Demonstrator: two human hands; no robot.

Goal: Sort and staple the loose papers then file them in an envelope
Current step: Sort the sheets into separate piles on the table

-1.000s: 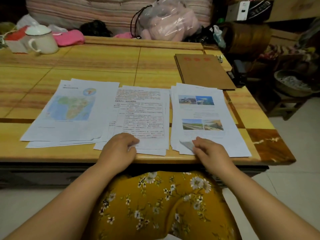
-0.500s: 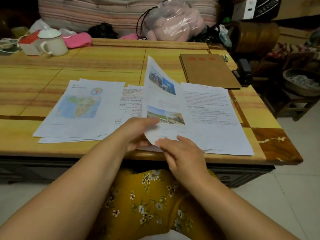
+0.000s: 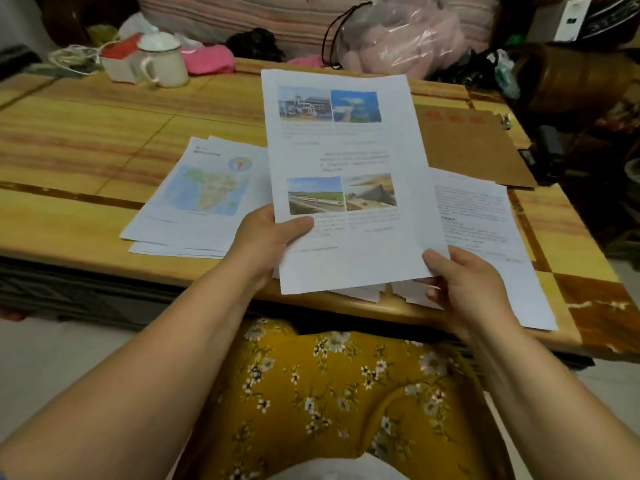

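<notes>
Just above the near edge of the surface (image 3: 86, 237), both hands hold one photo sheet (image 3: 346, 161) lifted off the piles. The left hand (image 3: 266, 237) grips the sheet's left margin near the bottom, thumb curled over the printed face and fingers behind. The right hand (image 3: 464, 285) pinches the bottom right corner, thumb on top, the other fingers curled beneath. The sheet stands in portrait, its long axis running from 6 to 12 o'clock, top edge leaning slightly toward 11; its printed side faces the person, with two photos at the top and two lower down.

Under the sheet's lower edge, corners of a middle pile (image 3: 367, 292) peek out; the rest of it is hidden. At 3 o'clock from the right hand lies a text pile (image 3: 485, 230), flat, long axis from 6 to 12 o'clock, its near corner reaching the surface's edge. At 9 o'clock from the left hand a map pile (image 3: 194, 202) lies flat, its top tilted toward 1 o'clock, the sheets a little fanned.

Beyond the text pile, at 1 o'clock, a brown envelope (image 3: 471, 150) lies flat with red lettering at its far end. A black stapler (image 3: 550, 150) sits just beside its right edge. At the far left of the surface, around 11 o'clock, stand a white lidded mug (image 3: 166, 60) and a box (image 3: 119, 62) touching it.
</notes>
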